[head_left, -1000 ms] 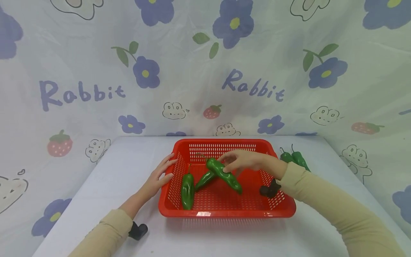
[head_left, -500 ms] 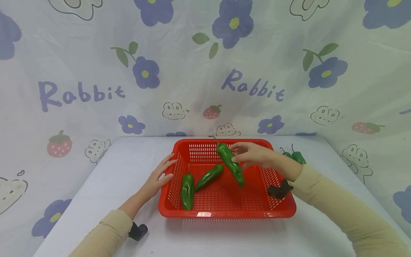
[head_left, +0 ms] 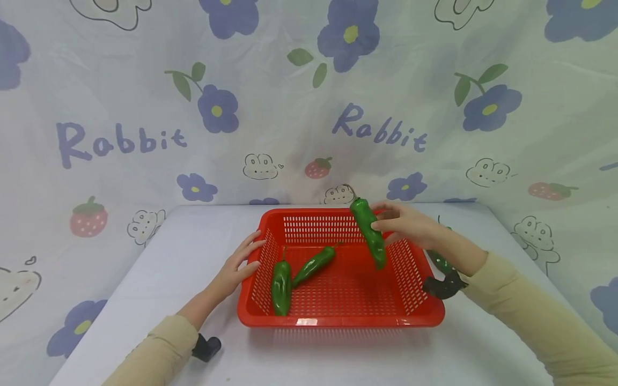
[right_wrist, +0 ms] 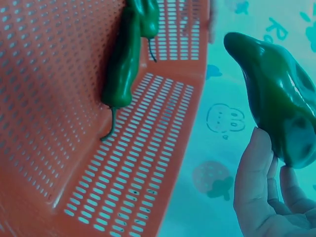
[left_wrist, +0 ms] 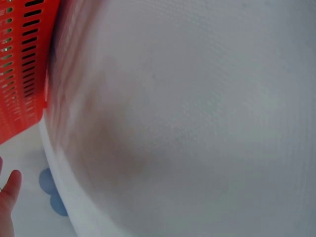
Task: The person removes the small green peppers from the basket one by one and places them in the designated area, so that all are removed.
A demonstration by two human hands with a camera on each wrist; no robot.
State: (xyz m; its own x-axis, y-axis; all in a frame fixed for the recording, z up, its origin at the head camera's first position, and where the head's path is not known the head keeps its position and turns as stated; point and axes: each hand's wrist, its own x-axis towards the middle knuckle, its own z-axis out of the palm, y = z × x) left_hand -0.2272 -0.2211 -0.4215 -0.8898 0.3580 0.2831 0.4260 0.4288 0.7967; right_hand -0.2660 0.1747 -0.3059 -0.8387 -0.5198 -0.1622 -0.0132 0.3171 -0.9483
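Observation:
Over the right half of the red basket [head_left: 338,321], the right hand [head_left: 410,225] pinches a green pepper [head_left: 369,230] between thumb and fingers, its stem pointing up and back. In the right wrist view the same pepper [right_wrist: 281,94] is above the hand [right_wrist: 271,202]. Two green peppers lie inside the basket at the left: one [head_left: 281,288] along the left wall, the other [head_left: 315,266] slanted beside it. With spread fingers, the left hand [head_left: 232,273] touches the basket's left rim. In the left wrist view, only part of the hand [left_wrist: 9,197] shows.
Beyond the basket's right side, green pepper [head_left: 440,261] shows partly behind the right wrist. A white cloth [head_left: 193,236] covers the table, and a patterned curtain [head_left: 289,107] hangs behind it. Dark devices [head_left: 206,348] are on both wrists.
The right hand has lifted the pepper from above the slanted one, carrying it right and back, and the pepper now points more upright. The left hand and basket have stayed in place.

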